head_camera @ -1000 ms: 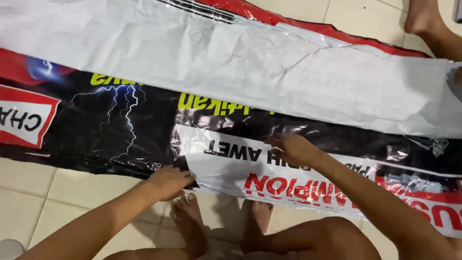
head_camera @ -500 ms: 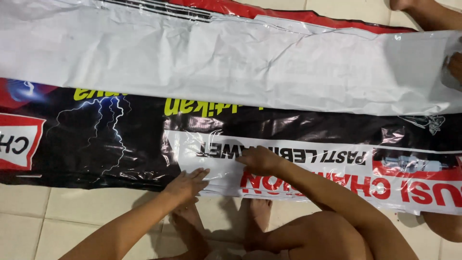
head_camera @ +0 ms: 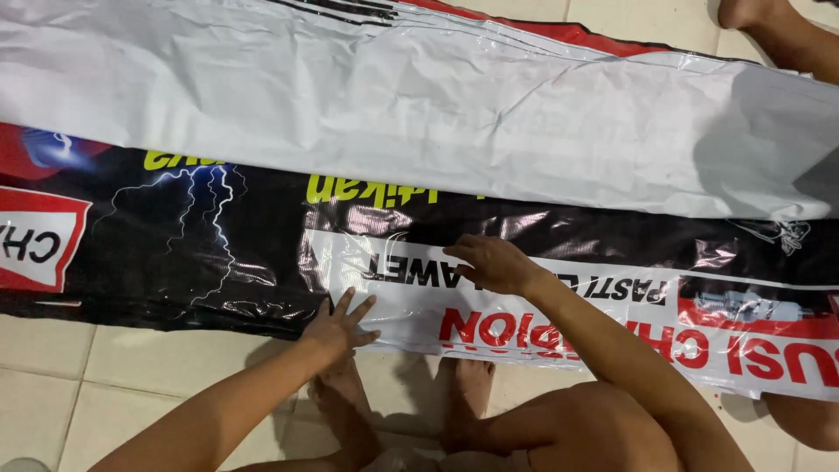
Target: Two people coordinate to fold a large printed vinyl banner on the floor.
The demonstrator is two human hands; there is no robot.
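A long glossy printed banner (head_camera: 218, 253), black with lightning art, red and white panels, lies flat on the tiled floor. Its upper part is folded over, showing the plain white back (head_camera: 437, 105). My left hand (head_camera: 343, 322) rests with fingers spread on the banner's near edge. My right hand (head_camera: 491, 262) presses palm down on the white printed strip a little farther in. Both hands hold nothing. My bare feet (head_camera: 411, 393) and knee show below the banner's edge.
Beige floor tiles (head_camera: 105, 367) run along the near side. Another person's bare leg (head_camera: 778, 35) is at the top right corner, beyond the banner. A further leg or knee (head_camera: 804, 419) sits at the lower right edge.
Both hands stay pressed on the banner; the right hand has slid to the left along the white strip, closer to the left hand. The view has shifted slightly.
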